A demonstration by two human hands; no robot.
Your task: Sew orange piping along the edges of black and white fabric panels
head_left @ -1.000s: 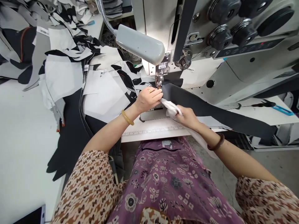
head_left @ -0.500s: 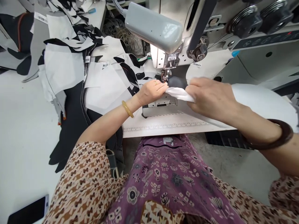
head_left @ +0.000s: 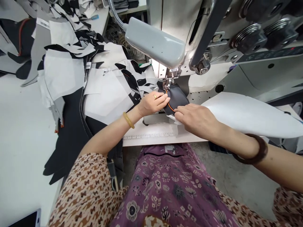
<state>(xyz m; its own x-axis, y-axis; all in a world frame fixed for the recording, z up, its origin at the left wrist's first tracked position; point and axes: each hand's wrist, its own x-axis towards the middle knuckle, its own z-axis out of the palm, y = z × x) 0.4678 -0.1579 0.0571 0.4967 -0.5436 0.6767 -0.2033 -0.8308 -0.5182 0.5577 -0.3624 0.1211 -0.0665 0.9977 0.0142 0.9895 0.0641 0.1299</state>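
A black fabric piece [head_left: 178, 96] with orange piping [head_left: 170, 107] along its seam lies under the presser foot [head_left: 167, 85] of a sewing machine. My left hand [head_left: 153, 103], wearing a ring, has its fingers closed on the fabric's left edge, just in front of the foot. With fingers bent, my right hand [head_left: 196, 119] grips the near end of the piece, at the end of the visible piping. Some white backing [head_left: 174, 119] shows below the fabric there. The undersides of both hands are hidden.
A grey lamp head [head_left: 155, 42] hangs above the needle area. Left of the machine lie stacked white cut pieces [head_left: 106, 94] and long black panels [head_left: 73, 126]. A large white panel [head_left: 248, 113] spreads at right. A phone [head_left: 28, 220] rests at lower left.
The fabric has been turned over near the foot, so its black face and orange piping now show instead of folded white. My right hand has moved left and nearer to me.
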